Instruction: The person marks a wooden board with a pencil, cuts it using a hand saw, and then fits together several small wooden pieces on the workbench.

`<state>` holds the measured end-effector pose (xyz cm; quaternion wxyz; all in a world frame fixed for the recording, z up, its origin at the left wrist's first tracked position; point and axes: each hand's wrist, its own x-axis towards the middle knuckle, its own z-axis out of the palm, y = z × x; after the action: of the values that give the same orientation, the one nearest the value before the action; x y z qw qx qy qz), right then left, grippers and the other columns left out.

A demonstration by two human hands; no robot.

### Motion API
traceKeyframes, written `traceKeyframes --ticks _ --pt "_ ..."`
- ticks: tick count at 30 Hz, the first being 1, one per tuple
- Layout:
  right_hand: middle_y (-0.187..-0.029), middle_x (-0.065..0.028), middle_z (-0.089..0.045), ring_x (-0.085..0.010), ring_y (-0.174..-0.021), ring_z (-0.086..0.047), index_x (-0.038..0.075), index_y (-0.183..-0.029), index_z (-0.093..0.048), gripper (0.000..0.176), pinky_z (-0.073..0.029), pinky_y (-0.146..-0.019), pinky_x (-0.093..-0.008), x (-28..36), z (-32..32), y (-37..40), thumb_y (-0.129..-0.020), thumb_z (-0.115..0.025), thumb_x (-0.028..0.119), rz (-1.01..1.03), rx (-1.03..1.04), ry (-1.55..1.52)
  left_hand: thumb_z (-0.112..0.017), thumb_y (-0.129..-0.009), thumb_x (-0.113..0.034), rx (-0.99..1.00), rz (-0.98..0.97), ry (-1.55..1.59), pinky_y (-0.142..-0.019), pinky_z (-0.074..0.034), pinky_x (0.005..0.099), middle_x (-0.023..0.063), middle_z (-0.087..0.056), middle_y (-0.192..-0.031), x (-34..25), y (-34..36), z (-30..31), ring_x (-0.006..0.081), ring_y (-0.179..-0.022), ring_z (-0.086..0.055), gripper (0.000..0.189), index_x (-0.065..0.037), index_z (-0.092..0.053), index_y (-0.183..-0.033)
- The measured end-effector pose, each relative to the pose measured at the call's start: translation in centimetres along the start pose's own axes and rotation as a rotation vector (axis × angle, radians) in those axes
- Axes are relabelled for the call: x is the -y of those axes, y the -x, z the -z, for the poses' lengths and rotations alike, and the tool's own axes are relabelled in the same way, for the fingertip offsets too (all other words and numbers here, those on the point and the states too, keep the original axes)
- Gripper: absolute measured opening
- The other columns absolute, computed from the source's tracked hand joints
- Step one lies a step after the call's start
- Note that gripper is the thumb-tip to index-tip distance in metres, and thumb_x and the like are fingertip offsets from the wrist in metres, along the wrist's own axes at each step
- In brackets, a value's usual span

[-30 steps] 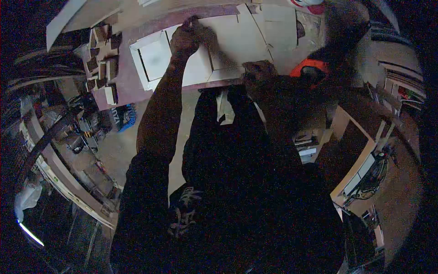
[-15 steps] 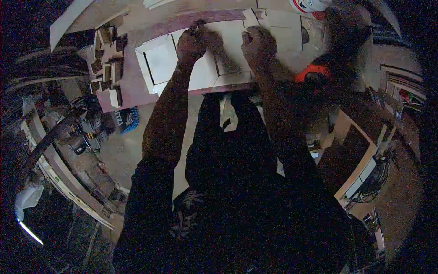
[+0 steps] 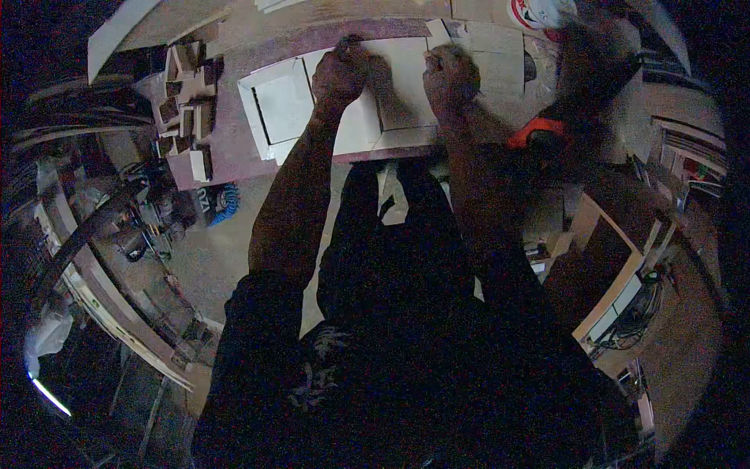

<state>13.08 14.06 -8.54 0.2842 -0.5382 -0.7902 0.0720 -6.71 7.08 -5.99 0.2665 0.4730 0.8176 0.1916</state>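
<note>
Panels [image 3: 408, 61] crosswise to the reach, small strip [image 3: 438, 31] just past the right hand [image 3: 451, 74]

Nearest, two forearms [image 3: 291, 205] stretch out from dark sleeves [image 3: 262, 320]. An orange item [image 3: 539, 131], too dim to name, sits to the right of the right forearm. The forearms lead to a reddish bench [image 3: 226, 125], where the panels lie flat as a pale row. Its long axis runs left to right, across the forearms, with the left end angled slightly toward the body. Wooden blocks [image 3: 186, 102] stand left of that end.

The framed section [image 3: 283, 102] of the row is to the left of the left hand [image 3: 340, 76], the nearer hand to it. That hand is over the row, toward its far edge, fingers drawn in; whether they pinch anything cannot be told in this light. The right hand is level with it and well apart, pale surface between the two. Its fingers are curled too, and I cannot tell whether they clasp something.

Just beyond those fingers is the strip, near the row's far edge, its long axis pointing away and a little leftward. The right hand is clearly closer; contact is unclear. Farthest, beyond the right end, stands a white-and-red bucket [image 3: 539, 12]
</note>
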Motion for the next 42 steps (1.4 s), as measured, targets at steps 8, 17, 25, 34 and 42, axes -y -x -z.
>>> traceKeyframes --ticks 8,17,25,34,42 --pt "-0.081 -0.0105 -0.066 -0.0333 -0.078 -0.064 0.011 -0.079 -0.068 0.014 -0.050 -0.070 -0.0453 -0.7 0.1 -0.4 -0.079 -0.071 0.024 0.033 0.103 -0.084 -0.049 -0.096 -0.040 0.020 0.001 -0.009 -0.084 -0.053 0.0492 0.0184 -0.068 -0.107 -0.7 0.4 0.8 0.0388 -0.100 -0.065 0.035 -0.024 -0.058 -0.126" --pt "-0.079 -0.0132 -0.066 -0.0344 -0.076 -0.064 0.010 -0.077 -0.068 0.015 -0.050 -0.068 -0.0459 -0.4 1.2 -1.0 -0.081 -0.070 0.024 0.032 0.096 -0.172 -0.049 -0.095 -0.042 0.022 0.047 -0.001 -0.088 -0.051 0.0497 0.0184 -0.068 -0.109 -0.3 0.1 0.1 0.0381 -0.102 -0.065 0.039 -0.024 -0.057 -0.129" --pt "-0.072 -0.0190 -0.062 -0.0407 -0.068 -0.060 0.006 -0.076 -0.066 0.022 -0.044 -0.063 -0.0507 -4.1 4.7 1.1 -0.084 -0.067 0.027 -0.101 0.161 0.099 -0.049 -0.096 -0.045 -0.075 -0.129 0.049 -0.084 -0.053 0.0492 0.0187 -0.070 -0.102 0.5 0.3 -0.4 0.0380 -0.101 -0.066 0.038 -0.024 -0.057 -0.126" --pt "-0.069 -0.0144 -0.063 -0.0369 -0.069 -0.061 0.006 -0.075 -0.068 0.025 -0.046 -0.066 -0.0485 -6.2 8.8 8.7 -0.078 -0.072 0.030 -0.155 0.304 -0.154 -0.059 -0.090 -0.046 -0.077 -0.068 -0.089 -0.075 -0.055 0.0463 0.0155 -0.070 -0.098 1.0 0.3 -0.8 0.0364 -0.090 -0.068 0.050 -0.022 -0.053 -0.133" --pt "-0.071 -0.0139 -0.064 -0.0352 -0.070 -0.063 0.006 -0.076 -0.069 0.023 -0.048 -0.067 -0.0474 -4.7 11.9 10.2 -0.078 -0.072 0.029 -0.098 0.256 -0.132 -0.054 -0.094 -0.044 -0.136 -0.094 0.014 -0.086 -0.051 0.0501 0.0187 -0.067 -0.109 4.0 -1.0 -3.6 0.0395 -0.105 -0.063 0.046 -0.014 -0.051 -0.129"
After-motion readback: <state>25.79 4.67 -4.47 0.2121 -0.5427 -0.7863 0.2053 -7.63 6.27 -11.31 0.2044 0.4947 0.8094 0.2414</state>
